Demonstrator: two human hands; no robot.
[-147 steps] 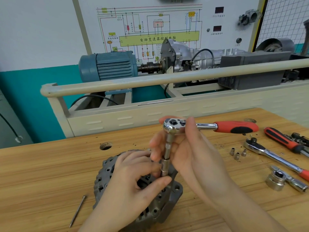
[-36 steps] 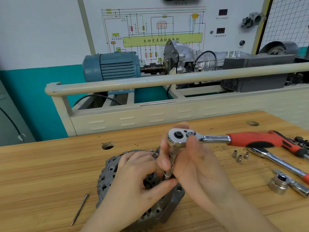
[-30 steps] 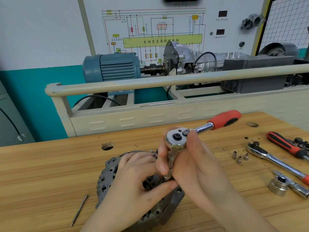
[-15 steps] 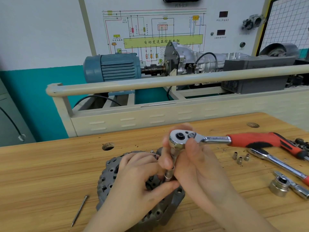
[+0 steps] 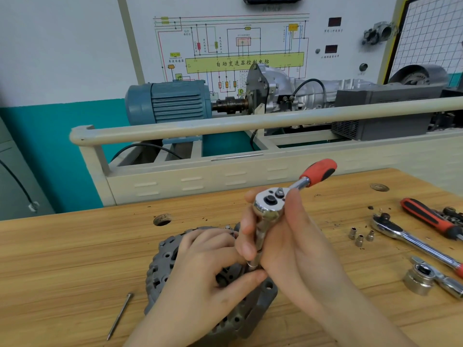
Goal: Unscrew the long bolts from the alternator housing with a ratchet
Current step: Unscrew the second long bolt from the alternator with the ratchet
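The grey alternator housing (image 5: 162,266) lies on the wooden bench (image 5: 62,259) near its front edge. My left hand (image 5: 200,279) rests over its top, thumb and fingers pinching the base of the socket extension (image 5: 260,236). The ratchet (image 5: 269,205) stands upright on that extension, its red handle (image 5: 320,170) pointing back and to the right. My right hand (image 5: 293,244) grips the ratchet head and extension. The bolt under the socket is hidden by my fingers. One long bolt (image 5: 120,315) lies loose on the bench to the left of the housing.
Three small sockets (image 5: 360,236), a second ratchet (image 5: 411,241), a red-handled tool (image 5: 428,217) and a large socket on an adapter (image 5: 423,278) lie at the right. A cream railing (image 5: 225,126) and a blue motor (image 5: 167,101) stand behind the bench.
The ratchet handle has swung from pointing right to pointing back-right, as it did a second ago. Both hands stay where they were on the housing and extension.
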